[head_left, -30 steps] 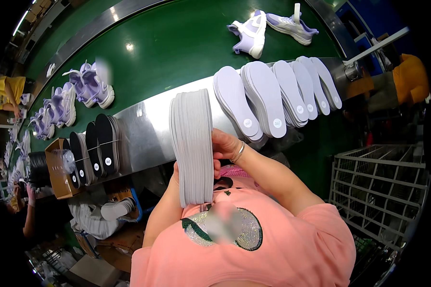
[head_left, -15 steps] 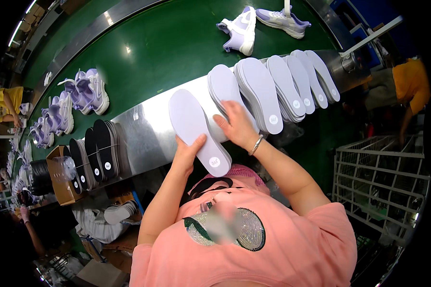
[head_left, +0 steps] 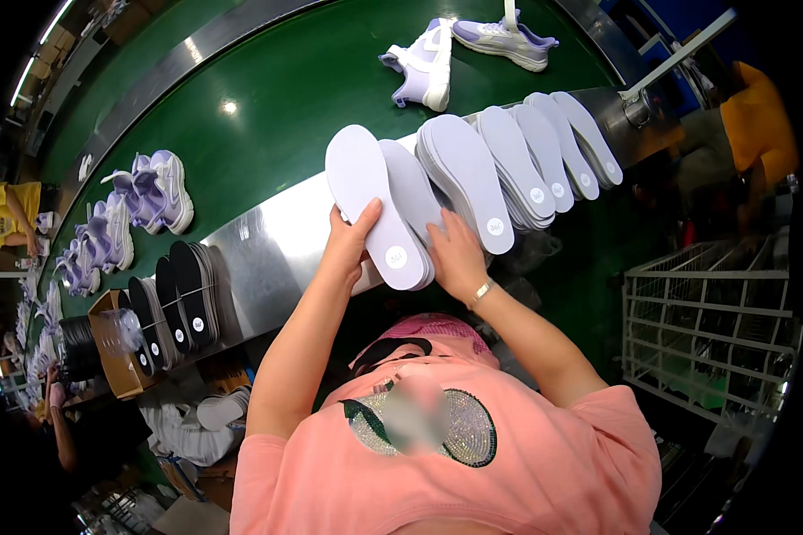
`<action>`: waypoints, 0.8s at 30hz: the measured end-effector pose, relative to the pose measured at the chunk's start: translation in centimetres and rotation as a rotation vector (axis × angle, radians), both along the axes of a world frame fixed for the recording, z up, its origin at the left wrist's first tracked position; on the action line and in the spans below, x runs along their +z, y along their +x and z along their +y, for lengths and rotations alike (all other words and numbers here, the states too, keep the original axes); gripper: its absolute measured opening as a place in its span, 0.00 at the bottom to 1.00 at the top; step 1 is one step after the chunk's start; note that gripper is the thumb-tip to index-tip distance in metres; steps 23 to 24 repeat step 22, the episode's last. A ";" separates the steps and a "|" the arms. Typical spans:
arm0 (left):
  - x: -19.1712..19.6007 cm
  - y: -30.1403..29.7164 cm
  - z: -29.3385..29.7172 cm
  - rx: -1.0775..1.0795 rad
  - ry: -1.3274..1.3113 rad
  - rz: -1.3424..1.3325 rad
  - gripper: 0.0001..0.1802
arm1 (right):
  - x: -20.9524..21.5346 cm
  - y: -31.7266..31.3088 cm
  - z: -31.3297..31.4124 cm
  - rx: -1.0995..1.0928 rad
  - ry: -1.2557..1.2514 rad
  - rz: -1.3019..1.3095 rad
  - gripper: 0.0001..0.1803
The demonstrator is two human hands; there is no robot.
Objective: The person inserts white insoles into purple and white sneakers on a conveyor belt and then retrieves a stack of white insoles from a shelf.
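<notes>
My left hand (head_left: 352, 236) grips a thin stack of pale lavender shoe insoles (head_left: 366, 192), thumb on top and the other fingers underneath. A round white sticker marks the heel of the top insole. Behind and to the right, partly covered by that stack, lies another insole pile (head_left: 408, 183). My right hand (head_left: 459, 259) is closed at this pile's right edge, its fingertips partly hidden between the insoles. Just right of it is a thicker insole stack (head_left: 464, 169), with several more insole stacks (head_left: 513, 156) fanned along the metal ledge (head_left: 281, 227).
Lavender-white sneakers (head_left: 424, 67) stand on the green conveyor (head_left: 268, 116), with more sneakers (head_left: 156, 192) at the left. Bundled black insoles (head_left: 192, 290) lie beside a cardboard box (head_left: 116, 352). A wire cage cart (head_left: 709, 321) is at the right, near a person in orange (head_left: 758, 120).
My left hand has raised its insole stack up and slightly right, over the neighbouring pile. My right hand has slid down and right to that pile's edge, its fingers drawn in.
</notes>
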State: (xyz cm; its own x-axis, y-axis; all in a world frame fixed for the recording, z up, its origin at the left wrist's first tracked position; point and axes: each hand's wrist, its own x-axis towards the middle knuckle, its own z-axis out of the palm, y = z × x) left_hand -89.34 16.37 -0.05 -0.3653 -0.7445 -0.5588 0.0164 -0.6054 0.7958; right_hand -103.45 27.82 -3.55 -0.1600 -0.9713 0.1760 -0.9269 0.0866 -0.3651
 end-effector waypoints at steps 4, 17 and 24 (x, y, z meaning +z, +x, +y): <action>0.1 -3.8 -0.6 -0.003 0.066 -0.008 0.48 | 0.6 -0.8 7.2 -0.154 -0.153 -0.462 0.14; -3.3 -7.1 -5.6 0.116 0.023 -0.238 0.58 | -4.1 -1.3 7.3 -0.563 0.022 -2.288 0.17; -5.3 -7.4 -6.6 0.003 0.130 -0.105 0.49 | -4.3 -0.6 4.1 -0.579 0.006 -2.346 0.12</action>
